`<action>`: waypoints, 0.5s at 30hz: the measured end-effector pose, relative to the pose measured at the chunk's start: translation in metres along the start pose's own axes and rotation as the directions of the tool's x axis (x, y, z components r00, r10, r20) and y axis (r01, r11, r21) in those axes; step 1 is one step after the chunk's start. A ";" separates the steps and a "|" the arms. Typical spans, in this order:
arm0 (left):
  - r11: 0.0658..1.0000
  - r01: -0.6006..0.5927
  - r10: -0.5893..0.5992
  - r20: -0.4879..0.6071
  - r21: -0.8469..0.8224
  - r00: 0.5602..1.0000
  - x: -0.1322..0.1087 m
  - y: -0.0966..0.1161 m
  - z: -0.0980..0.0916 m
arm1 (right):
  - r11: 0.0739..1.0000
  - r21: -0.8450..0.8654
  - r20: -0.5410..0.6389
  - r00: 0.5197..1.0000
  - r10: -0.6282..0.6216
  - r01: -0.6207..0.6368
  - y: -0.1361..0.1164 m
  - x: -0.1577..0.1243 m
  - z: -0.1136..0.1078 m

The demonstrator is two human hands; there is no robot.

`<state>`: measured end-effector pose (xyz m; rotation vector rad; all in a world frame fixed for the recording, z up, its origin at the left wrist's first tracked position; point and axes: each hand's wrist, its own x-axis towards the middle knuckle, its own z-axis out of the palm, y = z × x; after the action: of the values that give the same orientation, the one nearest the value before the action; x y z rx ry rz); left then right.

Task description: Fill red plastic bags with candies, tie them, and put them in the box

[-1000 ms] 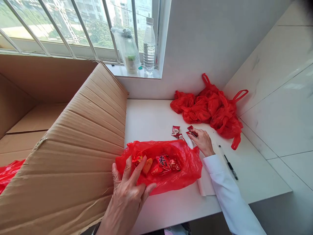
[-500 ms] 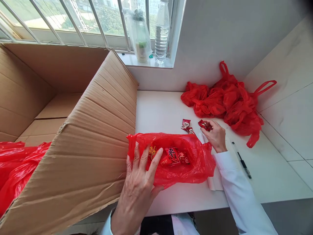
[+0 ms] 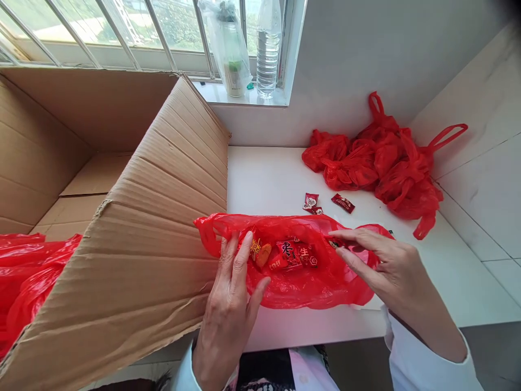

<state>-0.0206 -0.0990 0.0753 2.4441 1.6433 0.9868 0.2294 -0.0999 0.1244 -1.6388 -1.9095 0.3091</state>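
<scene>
A red plastic bag (image 3: 317, 282) with several wrapped sweets (image 3: 291, 255) inside lies open on the white table (image 3: 268, 184). My left hand (image 3: 230, 309) grips the bag's left side, fingers on top and thumb alongside. My right hand (image 3: 391, 269) reaches in from the right, its thumb and forefinger pinched together at the bag's upper rim. I cannot tell whether a sweet is between those fingers. Three loose red sweets (image 3: 342, 202) lie on the table just beyond the bag.
A big open cardboard box (image 3: 134, 228) fills the left, its flap leaning against the table edge, with more red plastic (image 3: 24, 282) inside. A heap of red bags (image 3: 378, 163) sits at the back right. A water bottle (image 3: 267, 49) and a bagged jar (image 3: 233, 60) stand on the sill.
My right hand left the loose sweets and came back to the bag's right rim, now pinching there. The bag's mouth is spread wider. My left hand has stayed on the bag.
</scene>
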 end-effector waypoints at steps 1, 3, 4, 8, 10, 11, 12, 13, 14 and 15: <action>1.000 0.009 -0.009 0.001 -0.005 1.000 0.000 0.001 -0.001 | 1.000 0.004 0.047 0.999 0.013 -0.013 0.002 -0.001 0.005; 1.000 0.022 -0.022 -0.001 -0.011 1.000 0.000 0.003 -0.002 | 0.999 -0.033 0.150 0.988 0.040 -0.036 0.008 -0.002 0.015; 1.000 0.028 -0.028 -0.001 -0.012 1.000 0.000 0.004 -0.002 | 0.996 -0.076 0.198 0.979 0.051 -0.037 0.011 -0.002 0.019; 0.999 0.047 -0.047 -0.012 -0.011 0.999 0.000 0.006 -0.003 | 0.918 -0.396 0.187 0.978 0.091 -0.009 0.019 -0.004 0.030; 0.999 0.052 -0.052 -0.033 -0.003 0.998 -0.001 0.006 -0.004 | 0.818 -0.574 0.059 0.995 0.083 -0.034 0.019 -0.004 0.031; 0.999 0.050 -0.050 -0.044 0.003 0.998 -0.001 0.006 -0.004 | 0.767 -0.640 0.003 0.998 0.067 -0.049 0.019 -0.003 0.031; 0.999 0.045 -0.044 -0.055 0.011 0.998 -0.002 0.005 -0.005 | 0.724 -0.687 -0.035 0.998 0.048 -0.059 0.017 -0.002 0.030; 0.999 0.038 -0.037 -0.060 0.016 0.997 -0.002 0.005 -0.005 | 0.694 -0.717 -0.056 0.998 0.032 -0.062 0.016 -0.002 0.028; 0.999 0.031 -0.030 -0.065 0.019 0.997 -0.003 0.005 -0.005 | 0.678 -0.733 -0.066 0.998 0.020 -0.062 0.014 -0.002 0.026; 0.999 0.027 -0.026 -0.066 0.019 0.997 -0.003 0.005 -0.006 | 0.675 -0.735 -0.068 0.998 0.014 -0.059 0.012 -0.002 0.024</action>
<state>-0.0205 -0.1056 0.0803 2.4204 1.7093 1.0635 0.2261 -0.0948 0.0981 -2.1478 -2.0911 -0.5951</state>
